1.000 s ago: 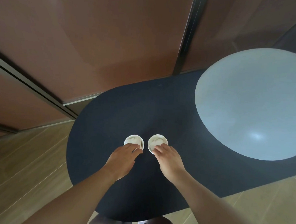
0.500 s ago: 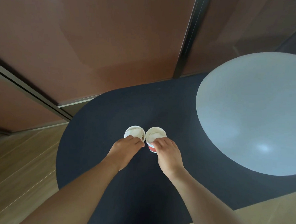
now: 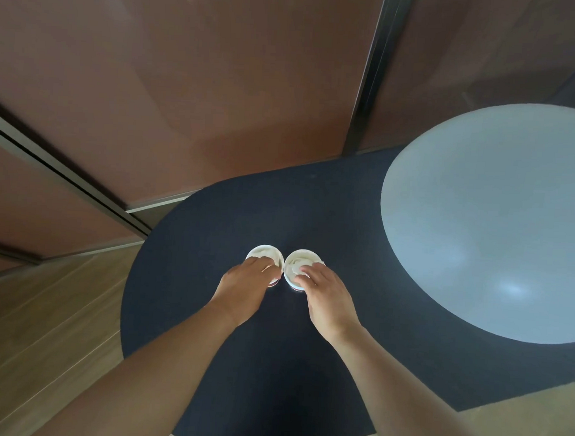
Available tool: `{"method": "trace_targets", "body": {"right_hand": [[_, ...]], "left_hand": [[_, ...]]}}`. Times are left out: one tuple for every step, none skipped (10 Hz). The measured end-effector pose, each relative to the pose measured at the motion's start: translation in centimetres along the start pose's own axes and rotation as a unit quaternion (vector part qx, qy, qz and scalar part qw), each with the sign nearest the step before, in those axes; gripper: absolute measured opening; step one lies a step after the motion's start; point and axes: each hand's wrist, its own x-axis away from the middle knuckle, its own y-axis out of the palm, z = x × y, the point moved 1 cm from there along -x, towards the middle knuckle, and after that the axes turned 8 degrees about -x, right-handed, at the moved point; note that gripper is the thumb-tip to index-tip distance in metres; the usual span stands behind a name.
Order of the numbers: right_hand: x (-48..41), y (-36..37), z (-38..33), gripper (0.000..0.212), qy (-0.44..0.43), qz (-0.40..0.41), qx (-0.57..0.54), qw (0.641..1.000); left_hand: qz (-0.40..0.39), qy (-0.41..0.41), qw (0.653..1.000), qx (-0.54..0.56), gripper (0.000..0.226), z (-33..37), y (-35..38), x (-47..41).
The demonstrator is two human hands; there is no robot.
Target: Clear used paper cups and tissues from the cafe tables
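On the dark oval table (image 3: 212,234), about midway between its far and near edges and toward its rounded left end: two white paper cups stand upright side by side, rims just about touching; left cup (image 3: 265,246), right cup (image 3: 290,279); a red band shows low on each wall.

Contents: crumpled white tissue in both; left tissue (image 3: 263,255) and right tissue (image 3: 297,263) each fill the cup mouth.

Left hand (image 3: 244,290): comes in from the near edge, palm down; fingers curled over the near rim of the left cup, grasping it from above; fingertips (image 3: 270,267) lie at the tissue.

Right hand (image 3: 329,301): same posture on the right cup; fingers hooked over its near rim, grasping it; whether either cup base is off the table, I cannot tell.

Surroundings: a pale round top (image 3: 495,228) overlaps the table's far right part; wooden floor (image 3: 40,331) off the left edge; brown wall panels (image 3: 187,79) beyond the far edge.
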Motion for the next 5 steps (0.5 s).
{"method": "trace_targets", "body": {"right_hand": [[0.2, 0.0, -0.4, 0.058, -0.006, -0.001, -0.012, 1.000], [0.6, -0.6, -0.8, 0.057, -0.021, -0.006, -0.010, 1.000], [1.0, -1.3, -1.4, 0.052, -0.023, -0.004, -0.001, 1.000], [1.9, -2.2, -2.2, 0.049, -0.003, 0.044, -0.018, 0.999], [2.9, -3.1, -3.1, 0.042, 0.024, 0.074, -0.036, 0.996]], "left_hand": [[-0.002, -0.006, 1.000, 0.021, 0.035, 0.3, 0.1, 0.9], [-0.005, -0.013, 0.999, 0.037, 0.036, 0.8, 0.0, 1.8], [-0.003, -0.018, 1.000, 0.022, 0.040, 1.0, -0.7, 2.7], [0.028, -0.020, 0.999, 0.015, 0.044, 0.8, -1.6, 3.8], [0.052, -0.011, 0.998, 0.021, 0.046, 1.1, -3.1, 5.2]]}}
